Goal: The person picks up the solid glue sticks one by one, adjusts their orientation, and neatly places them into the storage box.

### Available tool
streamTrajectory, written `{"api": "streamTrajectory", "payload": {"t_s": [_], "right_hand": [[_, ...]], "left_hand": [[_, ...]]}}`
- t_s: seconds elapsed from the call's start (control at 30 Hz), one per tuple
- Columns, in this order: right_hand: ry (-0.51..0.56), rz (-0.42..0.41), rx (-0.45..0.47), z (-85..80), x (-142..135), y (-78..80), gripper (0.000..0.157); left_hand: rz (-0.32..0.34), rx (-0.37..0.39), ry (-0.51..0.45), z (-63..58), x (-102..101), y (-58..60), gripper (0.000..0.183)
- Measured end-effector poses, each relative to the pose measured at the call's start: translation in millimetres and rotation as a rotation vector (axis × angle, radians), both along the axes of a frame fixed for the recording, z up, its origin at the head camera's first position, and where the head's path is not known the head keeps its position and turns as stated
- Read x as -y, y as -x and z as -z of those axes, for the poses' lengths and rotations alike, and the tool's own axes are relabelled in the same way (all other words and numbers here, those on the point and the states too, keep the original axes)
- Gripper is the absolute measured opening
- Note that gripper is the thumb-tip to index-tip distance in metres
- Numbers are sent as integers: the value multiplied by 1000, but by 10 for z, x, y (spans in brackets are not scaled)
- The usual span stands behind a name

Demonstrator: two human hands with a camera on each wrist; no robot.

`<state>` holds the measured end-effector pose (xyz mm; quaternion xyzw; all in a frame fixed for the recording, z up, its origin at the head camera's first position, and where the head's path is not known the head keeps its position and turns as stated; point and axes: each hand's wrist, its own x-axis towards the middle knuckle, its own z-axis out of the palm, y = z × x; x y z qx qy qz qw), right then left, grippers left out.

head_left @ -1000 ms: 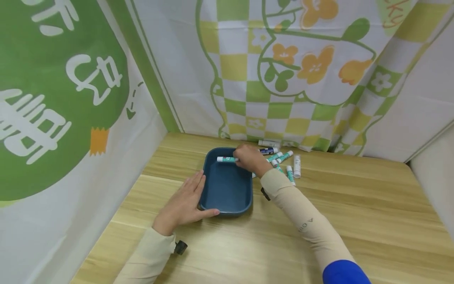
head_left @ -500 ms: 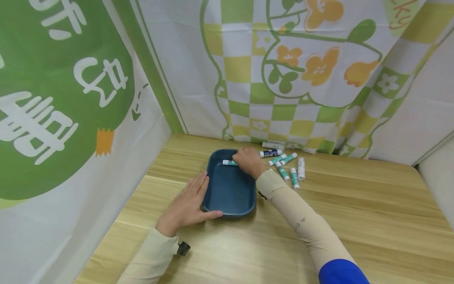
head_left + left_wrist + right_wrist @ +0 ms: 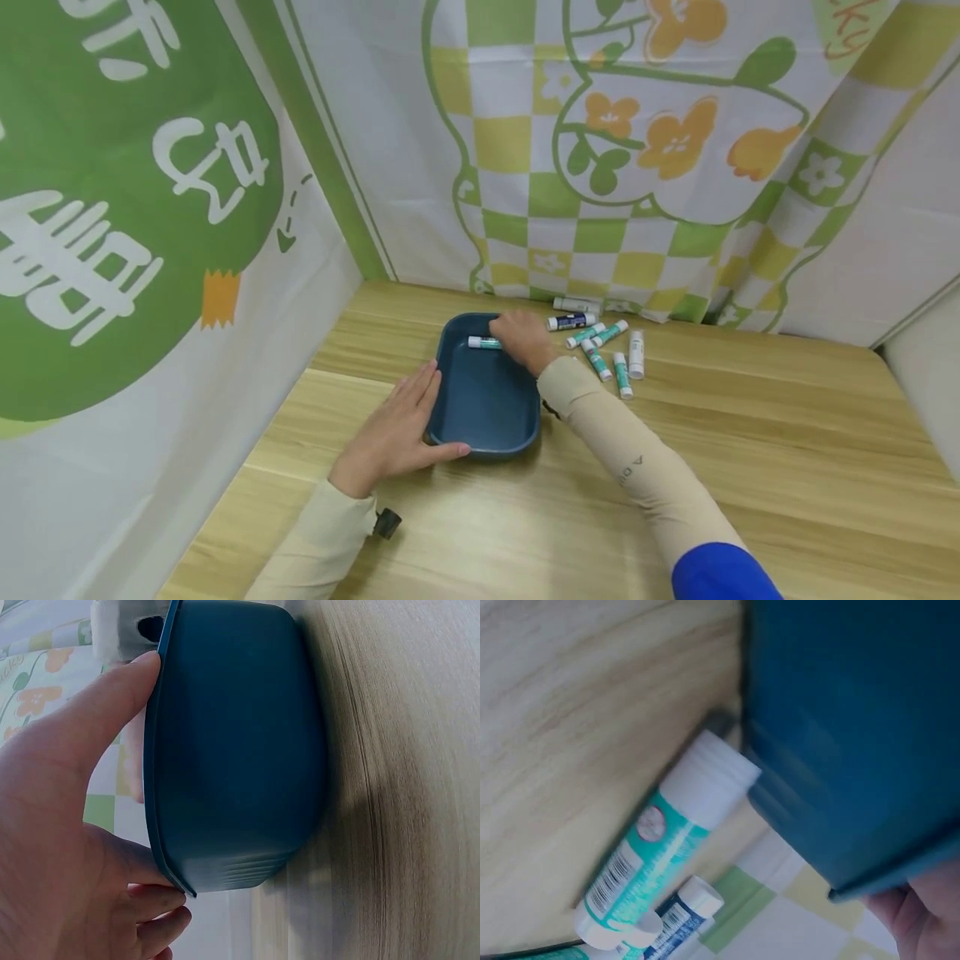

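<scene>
A dark blue rectangular tray [image 3: 487, 408] stands on the wooden table. My left hand [image 3: 393, 433] lies along its left side, fingers extended at the rim and thumb on the near corner; the left wrist view has the thumb [image 3: 124, 690] against the rim. At the far end of the tray, my right hand [image 3: 521, 340] holds a glue stick [image 3: 483, 342] lengthwise across it. Its white cap and part of a teal label show to the left of the fingers; the hand hides the rest. Beside the tray lies another teal glue stick [image 3: 660, 840], large in the right wrist view.
Several teal-and-white glue sticks [image 3: 596, 360] are scattered right of the tray. With them lie a dark blue one [image 3: 572, 322], a white one [image 3: 636, 354] and another white tube [image 3: 576, 305] by the patterned curtain [image 3: 570, 233], which hangs at the table's back edge.
The right hand has shifted a little left and lower over the tray with the glue stick, covering more of it. The left hand keeps its place at the rim; the head view has shifted slightly.
</scene>
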<state>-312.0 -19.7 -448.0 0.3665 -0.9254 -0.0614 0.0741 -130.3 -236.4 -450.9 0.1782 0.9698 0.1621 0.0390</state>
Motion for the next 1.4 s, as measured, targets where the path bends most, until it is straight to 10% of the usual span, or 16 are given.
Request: {"api": "streamTrajectory", "payload": {"t_s": [0.33,0.6,1.4], "right_hand": [[133,0,224,-573,-366,-55,25],[187,-13,266,-718,-773,-99,24],[187,-32,391,-72,-1353,-147,15]], "left_hand": [[-3,-9,15,8,4,13,124],[4,6,19,11,-13,11,123],[-8,2,6,6,-29,-2,123]]}}
